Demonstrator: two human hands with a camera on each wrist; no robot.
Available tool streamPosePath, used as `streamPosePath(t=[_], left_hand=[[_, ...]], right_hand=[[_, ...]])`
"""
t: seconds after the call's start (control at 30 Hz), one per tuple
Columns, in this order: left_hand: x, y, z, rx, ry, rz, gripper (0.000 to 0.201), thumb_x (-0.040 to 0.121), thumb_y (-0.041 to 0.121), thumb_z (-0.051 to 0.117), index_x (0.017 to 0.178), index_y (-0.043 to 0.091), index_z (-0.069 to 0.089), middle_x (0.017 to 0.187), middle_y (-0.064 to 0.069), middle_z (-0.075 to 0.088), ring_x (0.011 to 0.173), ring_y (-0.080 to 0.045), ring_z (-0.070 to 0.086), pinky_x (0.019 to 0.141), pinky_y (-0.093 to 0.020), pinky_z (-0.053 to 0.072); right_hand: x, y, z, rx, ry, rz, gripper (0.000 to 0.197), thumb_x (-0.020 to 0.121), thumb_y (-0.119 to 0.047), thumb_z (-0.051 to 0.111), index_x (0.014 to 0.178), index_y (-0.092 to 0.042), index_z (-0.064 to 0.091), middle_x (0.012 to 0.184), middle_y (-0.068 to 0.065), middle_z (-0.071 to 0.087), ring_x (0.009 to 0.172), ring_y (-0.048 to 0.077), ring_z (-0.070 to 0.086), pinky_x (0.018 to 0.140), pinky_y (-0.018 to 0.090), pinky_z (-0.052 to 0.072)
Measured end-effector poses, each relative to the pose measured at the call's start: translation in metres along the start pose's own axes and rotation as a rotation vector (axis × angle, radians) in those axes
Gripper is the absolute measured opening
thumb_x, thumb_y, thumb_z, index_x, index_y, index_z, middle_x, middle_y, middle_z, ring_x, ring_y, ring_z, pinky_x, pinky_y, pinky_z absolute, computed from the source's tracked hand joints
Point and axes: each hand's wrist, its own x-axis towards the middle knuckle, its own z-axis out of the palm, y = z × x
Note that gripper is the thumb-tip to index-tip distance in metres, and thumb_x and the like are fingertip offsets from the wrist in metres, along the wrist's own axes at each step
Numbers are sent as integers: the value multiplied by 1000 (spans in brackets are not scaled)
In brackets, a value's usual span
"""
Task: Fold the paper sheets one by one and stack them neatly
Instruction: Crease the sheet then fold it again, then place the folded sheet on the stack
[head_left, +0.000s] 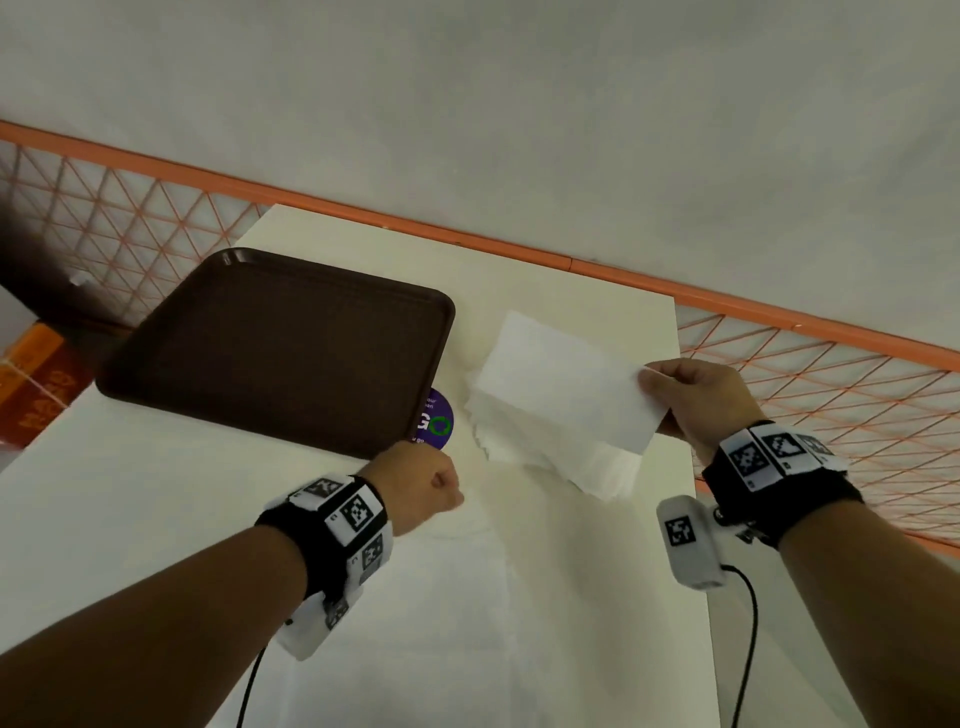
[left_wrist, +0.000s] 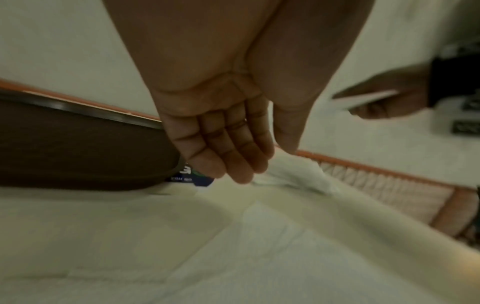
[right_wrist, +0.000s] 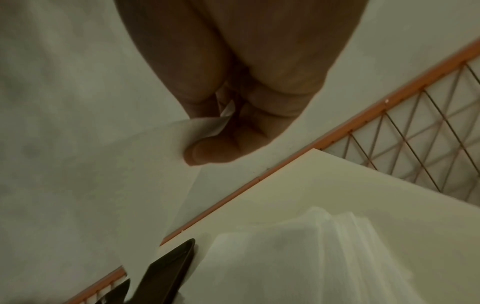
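above the pile (head_left: 550, 452) at the table's right, right hand (head_left: 696, 400) pinched one sheet (head_left: 566, 384) by its edge; left hand (head_left: 421, 488) hung loose, empty. best laid flat, corners matched before creasing.

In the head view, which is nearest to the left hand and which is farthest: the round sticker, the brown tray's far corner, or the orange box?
From the left hand:
1. Round sticker, just beyond the knuckles, beside the tray.
2. Brown tray's far corner, up and left.
3. Orange box, off the table at the far left.
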Motion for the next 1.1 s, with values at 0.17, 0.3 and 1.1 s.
streamPosePath(t=[0.17,0.3,1.1], left_hand=[[7,4,28,306,-265,-18,45,85,44,65,124,24,56,128,5,56,117,-17,53,101,-32,43],[8,10,43,444,-284,51,48,86,42,66,125,21,49,127,1,50,118,-20,49,97,-32,39],[-9,14,51,313,-166,33,17,89,26,59,104,19,57,113,2,55,102,-18,54,83,-25,40]], right_hand=[[31,34,26,43,57,116,10,84,-18,71,75,-15,69,85,13,71,80,30,71,74,44,60],[46,50,45,-138,48,116,12,84,-20,70,73,-16,67,81,9,69,70,26,69,68,43,61],[49,68,43,-697,72,89,45,83,-48,65,113,-15,55,110,10,63,92,32,61,78,36,49]])
